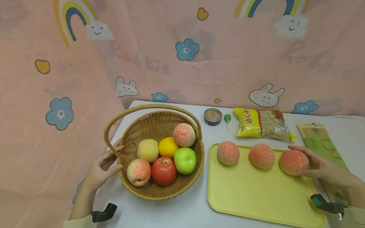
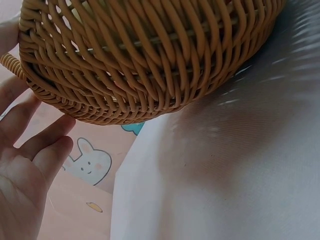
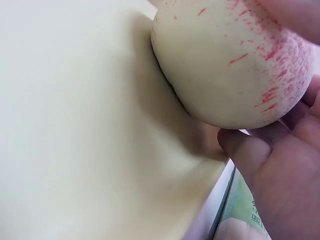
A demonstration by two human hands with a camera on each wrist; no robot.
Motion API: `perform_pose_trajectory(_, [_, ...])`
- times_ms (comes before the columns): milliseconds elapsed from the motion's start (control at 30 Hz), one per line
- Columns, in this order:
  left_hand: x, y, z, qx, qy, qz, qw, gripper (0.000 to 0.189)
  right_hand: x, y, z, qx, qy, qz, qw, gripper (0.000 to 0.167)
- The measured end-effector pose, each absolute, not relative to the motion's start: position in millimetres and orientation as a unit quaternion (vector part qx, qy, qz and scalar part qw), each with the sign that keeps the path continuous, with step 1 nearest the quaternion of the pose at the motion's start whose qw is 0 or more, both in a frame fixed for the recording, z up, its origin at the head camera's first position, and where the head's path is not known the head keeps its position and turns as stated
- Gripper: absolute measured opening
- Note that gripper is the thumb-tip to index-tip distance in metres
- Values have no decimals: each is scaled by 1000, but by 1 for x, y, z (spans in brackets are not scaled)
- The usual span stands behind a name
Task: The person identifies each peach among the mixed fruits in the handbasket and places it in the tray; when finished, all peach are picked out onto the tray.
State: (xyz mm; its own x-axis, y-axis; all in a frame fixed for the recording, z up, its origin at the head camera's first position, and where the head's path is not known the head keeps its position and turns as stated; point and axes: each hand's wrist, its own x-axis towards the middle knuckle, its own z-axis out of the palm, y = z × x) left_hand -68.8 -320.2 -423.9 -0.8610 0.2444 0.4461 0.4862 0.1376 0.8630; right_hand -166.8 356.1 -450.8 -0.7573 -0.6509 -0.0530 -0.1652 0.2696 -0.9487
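Note:
At the left side of the wicker basket (image 1: pixel 159 197), my left hand (image 1: pixel 100 170) holds the rim by the foot of the handle. The left wrist view shows its fingertips (image 2: pixel 67 125) against the outer weave, with the thumb on the handle's other side. In the basket lie a red pomegranate (image 1: pixel 164 171), a green apple (image 1: pixel 185 160), an orange-yellow fruit (image 1: pixel 168 147), a pale yellow fruit (image 1: pixel 148 150) and two speckled peaches (image 1: pixel 138 172). My right hand (image 1: pixel 326 169) grips a peach (image 1: pixel 294 162) between thumb and fingers at the yellow tray's (image 1: pixel 258 200) back right corner. Its underside looks cream-coloured in the right wrist view.
Two more peaches (image 1: pixel 262 156) sit along the tray's back edge. Behind it are a small round tin (image 1: pixel 212 116), a green lollipop (image 1: pixel 227 118) and a yellow pasta bag (image 1: pixel 262 124). A flat green package (image 1: pixel 323 143) lies at the right, partly behind my hand.

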Motion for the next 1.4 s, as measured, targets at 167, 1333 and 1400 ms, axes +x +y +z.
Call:
perform_pose_trajectory(167, [-70,-320,-425,-252,-747,-608,97,52,-163,353,-448,-209,794,-525,224,79])
perform_pose_trajectory(1333, [-70,-321,-421,-228,-761,-600,94,50,-133,131,-358,-439,754,-463,156,68])
perform_pose_trajectory(1400, [-70,-321,-422,-231,-761,-599,95,50,-133,113,-354,-454,738,-470,166,68])
